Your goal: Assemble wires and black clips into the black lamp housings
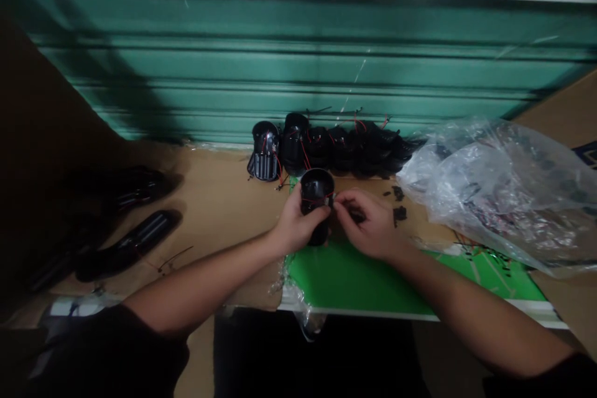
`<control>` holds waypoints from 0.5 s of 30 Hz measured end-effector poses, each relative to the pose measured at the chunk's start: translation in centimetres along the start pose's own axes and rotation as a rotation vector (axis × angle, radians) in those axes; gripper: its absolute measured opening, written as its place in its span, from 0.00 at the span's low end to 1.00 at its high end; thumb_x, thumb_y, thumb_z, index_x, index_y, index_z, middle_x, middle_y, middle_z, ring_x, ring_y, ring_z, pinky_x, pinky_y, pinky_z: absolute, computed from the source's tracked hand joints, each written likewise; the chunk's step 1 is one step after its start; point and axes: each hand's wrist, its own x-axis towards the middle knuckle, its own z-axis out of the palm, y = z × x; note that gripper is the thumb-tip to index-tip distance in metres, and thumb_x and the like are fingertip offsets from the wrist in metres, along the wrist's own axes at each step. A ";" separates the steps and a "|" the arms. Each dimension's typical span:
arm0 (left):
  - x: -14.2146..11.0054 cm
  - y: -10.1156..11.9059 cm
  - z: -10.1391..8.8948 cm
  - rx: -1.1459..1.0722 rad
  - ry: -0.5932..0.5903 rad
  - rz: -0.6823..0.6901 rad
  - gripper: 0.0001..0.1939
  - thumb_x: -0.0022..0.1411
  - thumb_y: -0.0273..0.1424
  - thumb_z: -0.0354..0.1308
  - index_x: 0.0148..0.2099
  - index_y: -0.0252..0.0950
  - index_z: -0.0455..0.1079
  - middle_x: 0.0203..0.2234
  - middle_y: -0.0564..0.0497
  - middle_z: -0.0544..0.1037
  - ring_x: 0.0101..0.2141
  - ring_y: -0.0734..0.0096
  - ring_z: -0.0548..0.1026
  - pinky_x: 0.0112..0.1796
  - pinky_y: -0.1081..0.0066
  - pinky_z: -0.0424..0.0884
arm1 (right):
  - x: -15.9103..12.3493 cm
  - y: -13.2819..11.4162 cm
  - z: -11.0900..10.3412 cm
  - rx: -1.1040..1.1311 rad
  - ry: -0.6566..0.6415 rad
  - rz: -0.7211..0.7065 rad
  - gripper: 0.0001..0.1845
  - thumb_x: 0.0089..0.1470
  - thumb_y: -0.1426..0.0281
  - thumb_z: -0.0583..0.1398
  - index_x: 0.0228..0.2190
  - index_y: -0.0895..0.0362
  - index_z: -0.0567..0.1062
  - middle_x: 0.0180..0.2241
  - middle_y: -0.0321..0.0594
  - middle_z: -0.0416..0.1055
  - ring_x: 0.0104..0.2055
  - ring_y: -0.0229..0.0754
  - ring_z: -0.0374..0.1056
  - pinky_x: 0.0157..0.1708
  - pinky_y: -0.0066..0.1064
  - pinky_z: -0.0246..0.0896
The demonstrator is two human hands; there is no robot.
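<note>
My left hand is wrapped around a black round plastic housing with thin red wires, holding it upright above a green board. My right hand is closed in a pinch at the housing's right side, fingertips on a small dark part by the wires that I cannot make out. Behind my hands, a row of similar black housings with red wires lies along the foot of a green corrugated shutter.
A crumpled clear plastic bag holding wired parts lies at the right. Small black bits lie by the right hand. Long dark slotted pieces rest on the cardboard surface at the left, in shadow.
</note>
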 end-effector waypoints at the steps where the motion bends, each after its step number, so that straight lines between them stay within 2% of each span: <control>1: 0.0 0.1 0.0 -0.001 -0.006 -0.005 0.36 0.50 0.41 0.70 0.52 0.39 0.52 0.30 0.59 0.72 0.18 0.71 0.74 0.17 0.67 0.74 | 0.1 0.0 -0.1 -0.009 0.000 0.001 0.06 0.65 0.78 0.63 0.43 0.56 0.74 0.37 0.35 0.75 0.34 0.34 0.73 0.36 0.27 0.68; 7: -0.3 0.3 0.1 0.002 -0.045 -0.051 0.38 0.50 0.42 0.70 0.55 0.41 0.52 0.32 0.58 0.71 0.20 0.70 0.75 0.18 0.65 0.75 | 0.2 0.1 0.0 -0.018 0.008 0.034 0.05 0.66 0.77 0.62 0.42 0.56 0.74 0.36 0.35 0.74 0.34 0.35 0.71 0.35 0.28 0.67; 11: -0.1 0.8 -0.8 0.041 -0.102 -0.103 0.38 0.49 0.40 0.71 0.57 0.39 0.58 0.31 0.57 0.72 0.20 0.73 0.74 0.21 0.68 0.74 | 0.5 0.5 -0.6 0.050 -0.039 0.005 0.09 0.64 0.77 0.62 0.45 0.55 0.72 0.39 0.39 0.73 0.35 0.39 0.71 0.35 0.31 0.68; 13: 0.0 1.4 -1.5 0.076 -0.155 -0.148 0.37 0.48 0.38 0.71 0.58 0.38 0.61 0.30 0.57 0.72 0.21 0.74 0.73 0.22 0.69 0.74 | 0.9 0.6 -1.4 0.132 -0.067 0.008 0.19 0.63 0.75 0.64 0.54 0.55 0.71 0.49 0.46 0.71 0.44 0.44 0.73 0.43 0.36 0.72; 14: 0.1 1.8 -1.8 0.098 -0.190 -0.166 0.38 0.47 0.38 0.72 0.58 0.38 0.63 0.31 0.56 0.73 0.22 0.74 0.73 0.23 0.69 0.74 | 1.2 0.6 -2.0 0.155 -0.097 -0.004 0.25 0.63 0.73 0.65 0.60 0.54 0.69 0.56 0.51 0.67 0.53 0.49 0.72 0.52 0.41 0.72; 15: 0.1 2.2 -2.1 0.124 -0.231 -0.181 0.37 0.46 0.37 0.72 0.58 0.37 0.65 0.32 0.55 0.74 0.23 0.74 0.74 0.25 0.70 0.73 | 1.5 0.6 -2.6 0.171 -0.142 -0.023 0.31 0.62 0.71 0.66 0.64 0.54 0.67 0.62 0.54 0.62 0.62 0.54 0.67 0.60 0.47 0.67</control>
